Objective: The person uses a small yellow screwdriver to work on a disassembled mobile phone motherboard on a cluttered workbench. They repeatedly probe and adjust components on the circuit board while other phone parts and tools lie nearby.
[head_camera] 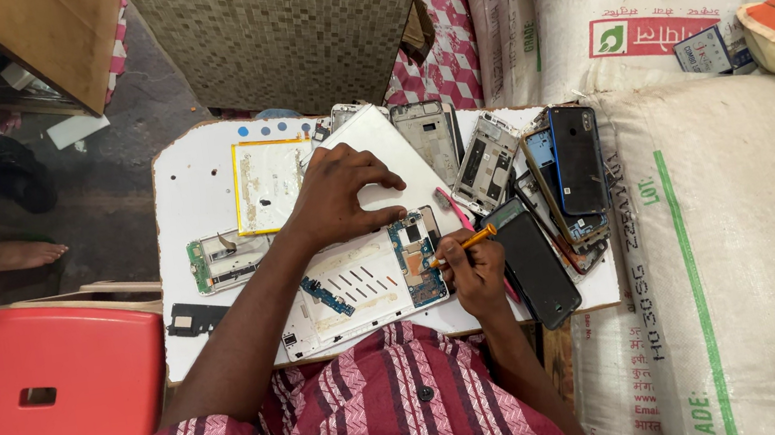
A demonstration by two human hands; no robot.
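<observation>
An opened phone is being worked on with a small screwdriver at the near edge of the worktop point(177, 191).

The opened phone point(366, 281) is pressed flat by the left hand point(339, 194), fingers spread wide; the orange-handled screwdriver point(464, 244) is pinched in the right hand point(476, 271), tip at the blue circuit board point(417, 259). The tip is best kept upright and seated, with steady downward pressure, clear of the loose phone frames point(486, 163) nearby.

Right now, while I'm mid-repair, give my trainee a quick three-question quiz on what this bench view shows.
1. True or false: the right hand holds an orange-handled screwdriver.
2. What does the left hand press on?
A. red plastic stool
B. opened white phone frame
C. woven sack
3. Which side of the small white table carries the pile of dark phone parts?

Key: 1 true; 2 B; 3 the person's right.
</observation>
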